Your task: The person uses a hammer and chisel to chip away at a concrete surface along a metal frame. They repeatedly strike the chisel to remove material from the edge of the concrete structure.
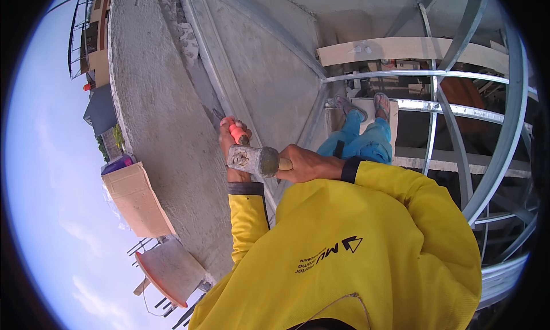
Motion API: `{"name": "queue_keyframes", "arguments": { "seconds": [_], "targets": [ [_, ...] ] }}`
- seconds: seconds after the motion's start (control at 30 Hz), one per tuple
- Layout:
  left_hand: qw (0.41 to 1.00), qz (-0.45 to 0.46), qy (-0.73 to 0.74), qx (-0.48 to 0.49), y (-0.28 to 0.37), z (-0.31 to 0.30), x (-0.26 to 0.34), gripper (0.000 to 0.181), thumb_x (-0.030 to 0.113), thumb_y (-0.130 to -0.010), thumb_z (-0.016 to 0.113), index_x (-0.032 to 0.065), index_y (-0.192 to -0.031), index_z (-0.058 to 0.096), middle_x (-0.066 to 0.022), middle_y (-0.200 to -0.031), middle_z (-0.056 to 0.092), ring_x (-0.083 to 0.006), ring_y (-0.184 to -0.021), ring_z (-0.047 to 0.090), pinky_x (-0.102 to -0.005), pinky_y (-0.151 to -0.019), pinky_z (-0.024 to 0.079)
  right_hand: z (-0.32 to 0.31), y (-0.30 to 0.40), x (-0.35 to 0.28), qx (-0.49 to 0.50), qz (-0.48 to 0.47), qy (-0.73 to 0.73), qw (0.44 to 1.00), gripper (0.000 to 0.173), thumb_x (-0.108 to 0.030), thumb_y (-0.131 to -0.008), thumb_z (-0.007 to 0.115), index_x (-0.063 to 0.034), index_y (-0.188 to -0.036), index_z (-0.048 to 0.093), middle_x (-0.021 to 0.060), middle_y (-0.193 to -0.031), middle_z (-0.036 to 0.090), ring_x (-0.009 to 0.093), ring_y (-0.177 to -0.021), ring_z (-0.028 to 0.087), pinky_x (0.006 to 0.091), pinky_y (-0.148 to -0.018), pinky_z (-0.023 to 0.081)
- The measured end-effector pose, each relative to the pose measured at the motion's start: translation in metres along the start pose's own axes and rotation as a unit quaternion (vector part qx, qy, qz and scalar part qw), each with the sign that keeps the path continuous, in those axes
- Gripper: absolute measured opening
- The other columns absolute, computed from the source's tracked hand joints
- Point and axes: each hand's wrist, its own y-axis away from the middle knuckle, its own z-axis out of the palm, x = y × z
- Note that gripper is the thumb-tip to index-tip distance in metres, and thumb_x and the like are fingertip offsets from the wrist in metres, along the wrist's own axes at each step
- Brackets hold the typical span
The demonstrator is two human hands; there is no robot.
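Note:
My left hand (225,143) is wrapped around the pinkish-red grip of a cold chisel (238,133). Its metal tip points up and left, at the groove (206,87) between a rough cement wall top (159,94) and a light metal channel (223,81). Whether the tip touches the cement cannot be made out. My right hand (311,162) grips the short wooden handle of a club hammer. The worn steel hammer head (253,161) is just below the chisel's butt end and hides part of my left wrist.
A grey panel (270,68) slopes beside the channel. My sandalled feet (381,106) stand on a small board (365,117) by metal bars (455,109), with a drop beneath. Curved steel framing (513,115) rises at right. An opened cardboard box (133,199) sits on the wall's outer edge.

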Motion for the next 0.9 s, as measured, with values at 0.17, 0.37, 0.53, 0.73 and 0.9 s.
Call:
{"name": "queue_keyframes", "arguments": {
  "seconds": [0.17, 0.37, 0.53, 0.73, 0.9],
  "targets": [
    [0.997, 0.028, 0.062, -0.037, -0.004, 0.003, 0.014, 0.021, 0.026, -0.098, 0.049, 0.0045, -0.097, 0.05, -0.0067, -0.078, 0.056, -0.0156, -0.066, 0.054, -0.0268, -0.053, 0.048, -0.004, 0.004, -0.009, 0.038, -0.188, 0.063, 0.979, 0.015, -0.011, -0.075, 0.068, 0.0006, -0.073, 0.058, 0.017, -0.063, 0.059, 0.033, -0.055, 0.056, 0.0398, -0.055, 0.044],
    [0.998, 0.02, 0.058, 0.005, 0.0, 0.009, 0.017, 0.019, 0.023, -0.098, 0.049, 0.0041, -0.095, 0.051, -0.0078, -0.08, 0.058, -0.016, -0.068, 0.058, -0.0276, -0.056, 0.052, -0.016, -0.005, -0.037, 0.058, -0.373, 0.093, 0.921, 0.012, -0.012, -0.071, 0.069, -0.0057, -0.071, 0.059, 0.0145, -0.065, 0.06, 0.038, -0.062, 0.058, 0.0433, -0.054, 0.044],
    [0.999, 0.024, 0.028, 0.009, -0.004, 0.017, 0.02, 0.02, 0.026, -0.097, 0.049, 0.0067, -0.093, 0.052, -0.0059, -0.077, 0.059, -0.0152, -0.066, 0.058, -0.0284, -0.057, 0.051, -0.016, -0.038, 0.022, 0.132, -0.226, 0.097, 0.96, 0.011, -0.014, -0.072, 0.066, -0.0051, -0.07, 0.059, 0.0155, -0.065, 0.061, 0.039, -0.064, 0.06, 0.0432, -0.054, 0.044],
    [0.998, -0.037, 0.047, -0.015, 0.003, 0.023, 0.03, 0.021, 0.029, -0.097, 0.049, 0.0092, -0.09, 0.052, -0.0043, -0.074, 0.057, -0.0147, -0.061, 0.055, -0.0278, -0.055, 0.049, -0.017, -0.022, 0.023, 0.157, -0.194, 0.11, 0.962, 0.011, -0.01, -0.074, 0.066, -0.002, -0.073, 0.059, 0.0197, -0.064, 0.057, 0.04, -0.058, 0.054, 0.0389, -0.051, 0.042],
    [0.999, 0.007, 0.036, -0.003, -0.014, 0.005, 0.027, 0.019, 0.023, -0.097, 0.048, 0.0063, -0.09, 0.051, -0.0053, -0.075, 0.057, -0.0152, -0.065, 0.055, -0.0284, -0.055, 0.048, -0.024, -0.022, 0.006, 0.103, -0.325, 0.109, 0.934, 0.01, -0.011, -0.076, 0.064, -0.0014, -0.074, 0.06, 0.0202, -0.065, 0.059, 0.041, -0.059, 0.055, 0.042, -0.054, 0.043]
  ]
}}
